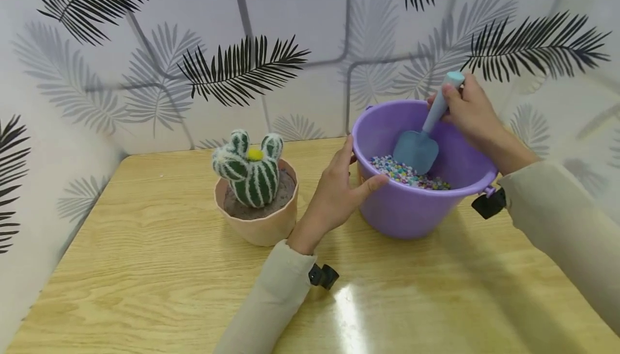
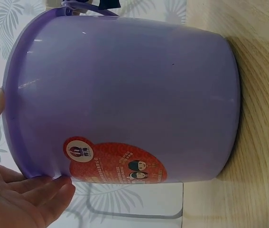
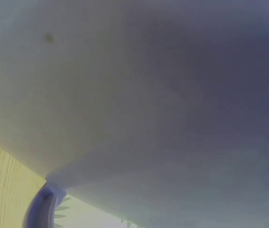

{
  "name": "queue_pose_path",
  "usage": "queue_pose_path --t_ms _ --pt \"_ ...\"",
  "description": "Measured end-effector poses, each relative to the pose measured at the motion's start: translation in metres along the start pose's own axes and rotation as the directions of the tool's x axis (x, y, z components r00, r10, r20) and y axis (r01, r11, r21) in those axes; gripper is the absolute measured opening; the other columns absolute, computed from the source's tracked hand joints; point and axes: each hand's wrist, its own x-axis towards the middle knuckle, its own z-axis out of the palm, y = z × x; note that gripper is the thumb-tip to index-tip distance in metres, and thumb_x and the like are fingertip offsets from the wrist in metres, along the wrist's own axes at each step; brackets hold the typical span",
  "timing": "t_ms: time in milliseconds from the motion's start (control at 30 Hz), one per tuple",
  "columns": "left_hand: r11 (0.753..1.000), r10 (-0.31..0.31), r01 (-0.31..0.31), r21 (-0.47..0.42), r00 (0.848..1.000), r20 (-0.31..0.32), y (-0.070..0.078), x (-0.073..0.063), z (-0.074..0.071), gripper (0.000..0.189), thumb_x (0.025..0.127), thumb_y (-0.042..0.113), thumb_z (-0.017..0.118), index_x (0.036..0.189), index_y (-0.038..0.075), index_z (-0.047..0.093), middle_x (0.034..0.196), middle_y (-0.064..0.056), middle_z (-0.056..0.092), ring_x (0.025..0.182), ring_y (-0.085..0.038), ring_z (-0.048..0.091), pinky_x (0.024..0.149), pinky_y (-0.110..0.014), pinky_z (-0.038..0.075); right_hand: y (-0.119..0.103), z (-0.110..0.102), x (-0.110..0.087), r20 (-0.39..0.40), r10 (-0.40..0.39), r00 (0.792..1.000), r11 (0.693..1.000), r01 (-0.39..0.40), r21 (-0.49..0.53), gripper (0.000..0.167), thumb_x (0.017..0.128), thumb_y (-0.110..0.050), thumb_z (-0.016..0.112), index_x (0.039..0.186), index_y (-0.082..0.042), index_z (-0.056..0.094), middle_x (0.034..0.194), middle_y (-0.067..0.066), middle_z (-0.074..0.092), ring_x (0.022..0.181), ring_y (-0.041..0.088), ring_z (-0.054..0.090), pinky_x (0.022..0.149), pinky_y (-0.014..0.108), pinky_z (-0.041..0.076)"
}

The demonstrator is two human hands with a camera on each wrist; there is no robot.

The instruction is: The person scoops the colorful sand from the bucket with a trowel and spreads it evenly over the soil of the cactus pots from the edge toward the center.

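My right hand (image 1: 472,109) grips the handle of a blue plastic hand shovel (image 1: 416,151), blade down among small multicoloured beads (image 1: 399,171). The beads lie in the bottom of a purple bucket (image 1: 411,219). At the bucket's left side, my left hand (image 1: 336,192) rests spread against the rim, its thumb along the edge and its fingers on the outer wall. The left wrist view shows a red label (image 2: 120,161) on the bucket close to those fingers. In the right wrist view the bucket's wall (image 3: 125,95) fills most of the picture and hides the hand.
Left of the bucket stands a knitted green-and-white cactus (image 1: 254,179) with a yellow top, in a peach pot (image 1: 261,230) of grey-brown filling. Everything rests on a wooden table (image 1: 145,268). A leaf-patterned wall covering (image 1: 310,90) rises right behind.
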Motion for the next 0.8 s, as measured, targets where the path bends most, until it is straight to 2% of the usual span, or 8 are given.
queue_pose_path --t_ms 133,300,533,633,800 --pt "1.0 -0.007 0.007 0.002 1.0 0.012 -0.0003 0.0001 0.0015 0.091 0.088 0.035 0.068 0.155 0.016 0.008 0.151 -0.011 0.035 0.134 -0.022 0.043 0.109 -0.041 0.037 0.0018 0.0008 -0.0009 0.006 0.009 1.0 1.0 -0.009 0.006 0.013 0.103 -0.026 0.028 0.111 -0.016 0.032 0.1 -0.002 0.052 0.093 0.0 0.057 0.084 0.019 0.052" --pt "1.0 0.006 -0.006 0.003 1.0 0.006 0.0004 -0.0001 0.0018 0.091 0.088 0.033 0.069 0.155 0.013 0.009 0.149 -0.014 0.036 0.134 -0.023 0.043 0.109 -0.041 0.037 0.0022 0.0034 -0.0013 -0.005 -0.009 1.0 0.998 0.009 0.069 0.007 0.104 -0.018 0.03 0.105 -0.012 0.033 0.082 -0.01 0.058 0.077 -0.003 0.061 0.067 0.015 0.053" --pt "1.0 0.012 -0.012 0.006 1.0 -0.001 0.001 0.0001 0.0011 0.091 0.087 0.032 0.069 0.154 0.013 0.01 0.147 -0.014 0.038 0.133 -0.023 0.044 0.109 -0.042 0.037 0.0012 0.0031 -0.0016 -0.015 0.035 0.999 0.98 -0.032 0.197 0.007 0.103 -0.016 0.031 0.1 -0.011 0.033 0.07 -0.012 0.062 0.064 0.0 0.065 0.058 0.018 0.054" --pt "1.0 0.011 -0.011 0.009 1.0 -0.002 0.0015 0.0007 0.0008 0.091 0.088 0.032 0.069 0.154 0.012 0.01 0.147 -0.015 0.038 0.133 -0.024 0.044 0.109 -0.043 0.037 0.0011 0.0025 -0.0011 0.006 0.038 0.999 0.966 -0.038 0.258 0.009 0.103 -0.016 0.032 0.099 -0.009 0.033 0.069 -0.01 0.064 0.063 0.003 0.066 0.057 0.02 0.055" --pt "1.0 -0.008 0.008 0.003 1.0 0.007 0.0023 0.0006 0.0002 0.092 0.088 0.032 0.069 0.154 0.012 0.009 0.148 -0.014 0.036 0.133 -0.024 0.043 0.109 -0.043 0.037 0.0018 0.0031 -0.0004 0.021 0.039 0.999 0.96 -0.043 0.276 0.008 0.103 -0.017 0.034 0.1 -0.01 0.035 0.069 -0.01 0.065 0.063 0.003 0.067 0.057 0.02 0.055"
